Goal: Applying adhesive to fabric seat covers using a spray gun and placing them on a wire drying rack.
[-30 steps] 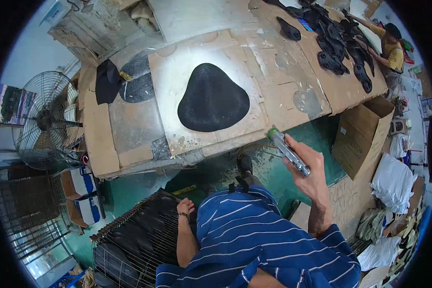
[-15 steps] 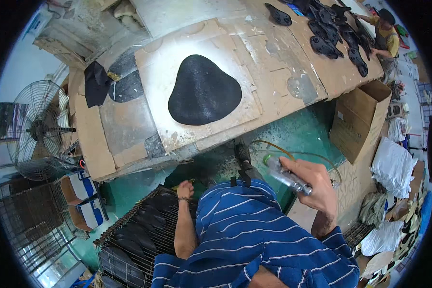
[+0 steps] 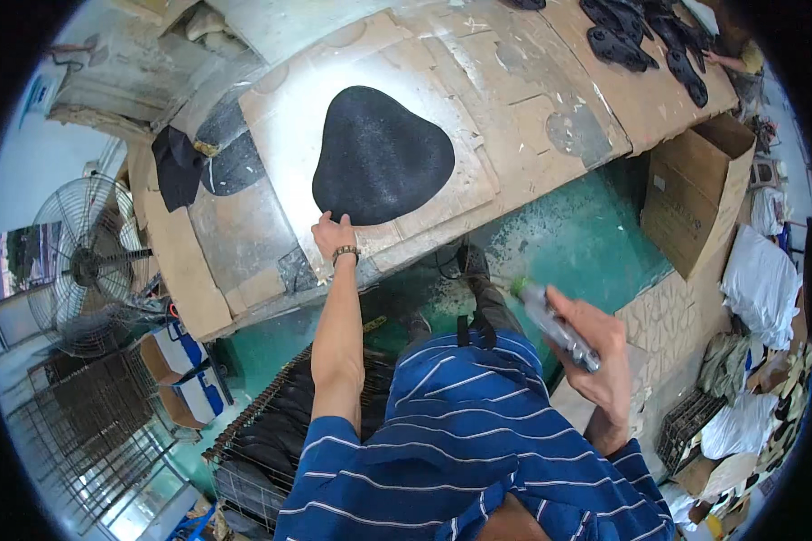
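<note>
The cardboard-covered surface fills the upper frame, the black rounded piece lying at its centre. The left hand — down by the wire crate a moment ago — has risen, fingers spread at the piece's lower-left edge. The right hand, lower right, stays clenched around a grey spray tool.

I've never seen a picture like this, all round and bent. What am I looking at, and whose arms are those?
The picture comes from a wide-angle camera worn on a person's head, looking down, so straight edges bend. The arms are that person's own, below a blue striped shirt. The left hand reaches to the cardboard-covered table and touches the edge of a big black rounded piece. The right hand grips a grey spray gun with a green tip off the table. More black pieces lie at the far end, a fan stands to the left.
</note>
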